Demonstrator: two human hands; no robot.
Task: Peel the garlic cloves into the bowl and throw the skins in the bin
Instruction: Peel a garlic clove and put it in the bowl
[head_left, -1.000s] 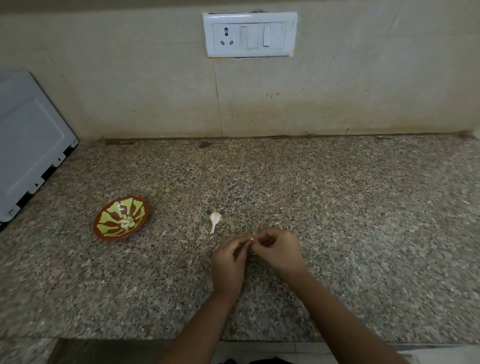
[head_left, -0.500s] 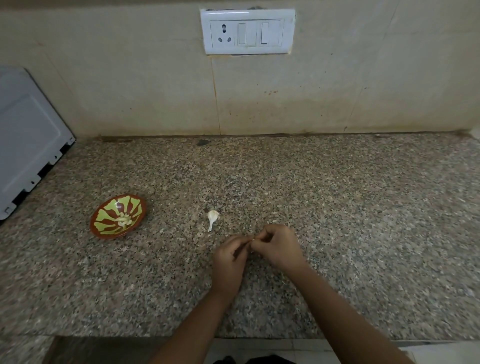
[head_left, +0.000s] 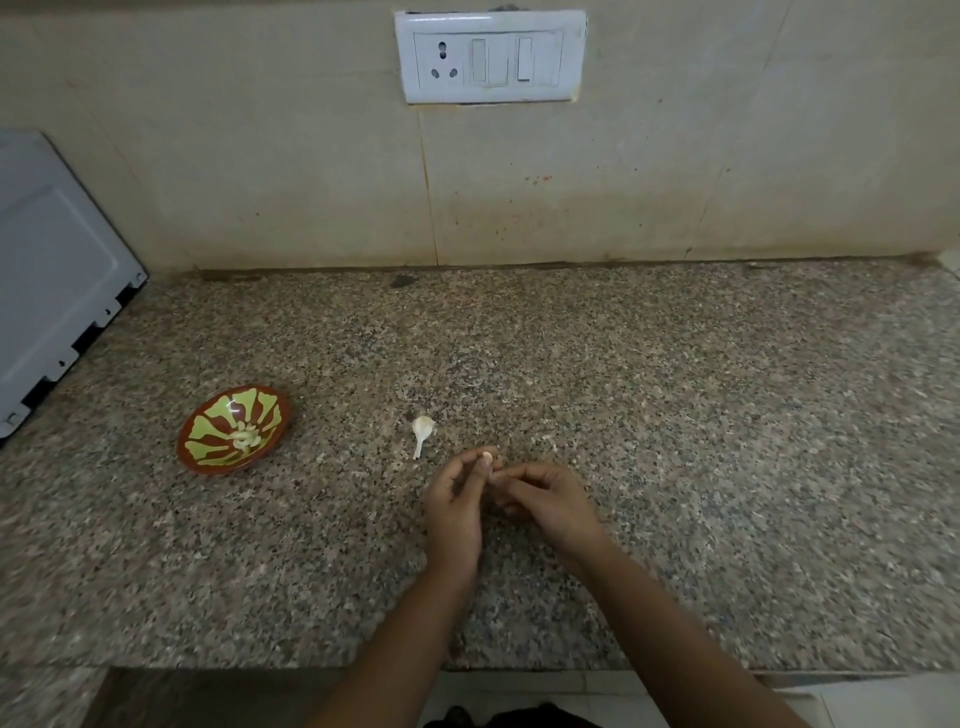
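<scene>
My left hand (head_left: 457, 501) pinches a small pale garlic clove (head_left: 487, 457) at its fingertips, low over the granite counter (head_left: 675, 415). My right hand (head_left: 550, 499) is curled right beside it, its fingertips touching the left hand's fingers near the clove. A loose white garlic clove with a thin tail (head_left: 422, 430) lies on the counter just beyond and left of my hands. Further left sits a small brown bowl with a green pattern (head_left: 208, 457), with a few pale peeled cloves (head_left: 245, 435) in its middle. No bin is in view.
A grey-white appliance (head_left: 52, 291) stands at the far left edge of the counter. A white socket and switch plate (head_left: 491, 57) is on the tiled wall behind. The counter's front edge runs below my forearms, with floor beneath.
My hands have shifted slightly; the left fingertips have lifted so the pale clove now shows between them. The bowl and the loose clove have not moved.
</scene>
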